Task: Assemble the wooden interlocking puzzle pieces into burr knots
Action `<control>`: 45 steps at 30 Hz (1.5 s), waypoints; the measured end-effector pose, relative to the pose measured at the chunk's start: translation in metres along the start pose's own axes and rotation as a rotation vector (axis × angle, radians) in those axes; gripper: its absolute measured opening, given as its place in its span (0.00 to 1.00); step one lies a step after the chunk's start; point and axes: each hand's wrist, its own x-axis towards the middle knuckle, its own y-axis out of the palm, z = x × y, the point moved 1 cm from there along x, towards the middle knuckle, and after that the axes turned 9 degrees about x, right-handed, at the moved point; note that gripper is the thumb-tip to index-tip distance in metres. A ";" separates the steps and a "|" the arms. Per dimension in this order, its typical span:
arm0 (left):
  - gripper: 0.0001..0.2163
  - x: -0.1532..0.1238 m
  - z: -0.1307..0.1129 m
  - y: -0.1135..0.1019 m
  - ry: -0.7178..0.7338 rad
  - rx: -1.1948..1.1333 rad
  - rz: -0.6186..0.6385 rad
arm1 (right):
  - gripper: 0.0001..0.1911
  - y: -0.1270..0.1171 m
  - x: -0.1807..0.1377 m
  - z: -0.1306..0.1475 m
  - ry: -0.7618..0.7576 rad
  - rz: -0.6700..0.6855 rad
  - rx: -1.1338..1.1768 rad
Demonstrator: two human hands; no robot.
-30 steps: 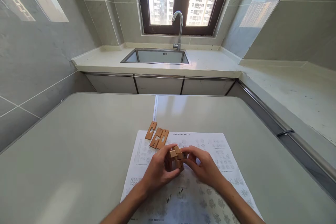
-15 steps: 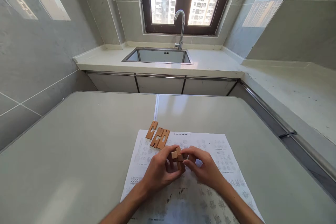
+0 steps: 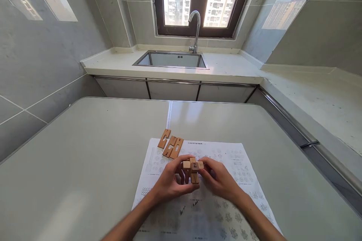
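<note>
A small wooden burr puzzle point(image 3: 194, 166) of crossed blocks is held above a printed sheet, with a face marked "2" toward me. My left hand point(image 3: 172, 179) is closed on it from the left, fingertips at its top and thumb at its bottom. From the right, my right hand point(image 3: 217, 177) pinches the end of a block that sticks out sideways. Beyond my left hand lie three flat wooden plates with cut-out slots: one notched plate point(image 3: 164, 138) apart at the far left, another notched plate point(image 3: 169, 147) beside a slotted plate point(image 3: 177, 148) marked "2".
The printed sheet point(image 3: 243, 203) of diagrams lies under my hands on a pale table point(image 3: 85, 165) with a seam. Past the table's far edge are a counter point(image 3: 229, 64), a sink point(image 3: 169, 67) and a tap point(image 3: 196, 30) below a window. A tiled wall point(image 3: 56, 60) stands at left.
The burr puzzle has turned so that its "2" face now shows. My right fingers have shifted from its front to the block end at its right. The flat plates have stayed put.
</note>
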 end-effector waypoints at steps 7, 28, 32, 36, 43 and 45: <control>0.30 -0.005 -0.004 0.003 -0.014 -0.029 0.044 | 0.25 -0.001 -0.003 0.000 0.019 0.077 -0.012; 0.29 -0.008 0.009 0.006 0.276 0.379 -0.136 | 0.30 0.011 -0.002 0.003 0.180 0.166 0.514; 0.36 -0.003 0.011 -0.007 0.307 0.489 -0.198 | 0.30 0.014 -0.001 -0.001 0.215 0.002 0.532; 0.30 0.003 0.013 -0.019 0.332 0.689 -0.369 | 0.31 0.010 0.005 -0.004 0.290 -0.216 0.749; 0.25 0.010 0.033 -0.027 0.164 1.020 -0.482 | 0.13 -0.011 0.015 -0.013 0.359 -0.401 1.361; 0.27 0.010 0.040 -0.028 0.114 1.068 -0.465 | 0.09 -0.015 0.015 -0.018 0.347 -0.446 1.510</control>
